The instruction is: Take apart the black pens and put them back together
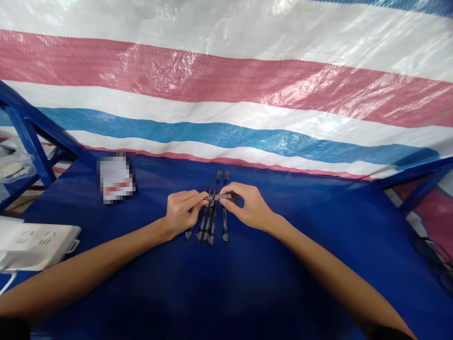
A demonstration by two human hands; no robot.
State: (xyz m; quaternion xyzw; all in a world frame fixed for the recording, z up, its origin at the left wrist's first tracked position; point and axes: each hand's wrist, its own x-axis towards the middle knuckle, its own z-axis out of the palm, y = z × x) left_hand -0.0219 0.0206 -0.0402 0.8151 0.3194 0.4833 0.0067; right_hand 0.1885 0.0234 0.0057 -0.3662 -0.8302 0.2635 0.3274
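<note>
Nearest: white power strip (46, 241), well left of the clear-barrelled pens (206, 226) (landmark), which lie roughly side by side on the blue table (230, 293). Over the pens' far ends: slim grey pen part (223, 196), held crosswise. Left hand (182, 210) pinches its thin end; right hand (253, 205) grasps the grey length between thumb and fingers. One piece or two joined: cannot tell. Judged light, stiff, smooth enough to slip; thin end likely the more fragile. Best hold: thicker grey length. Just beyond the pens: two small grey cylinders (219, 175). Farthest: striped sheet (226, 80).
</note>
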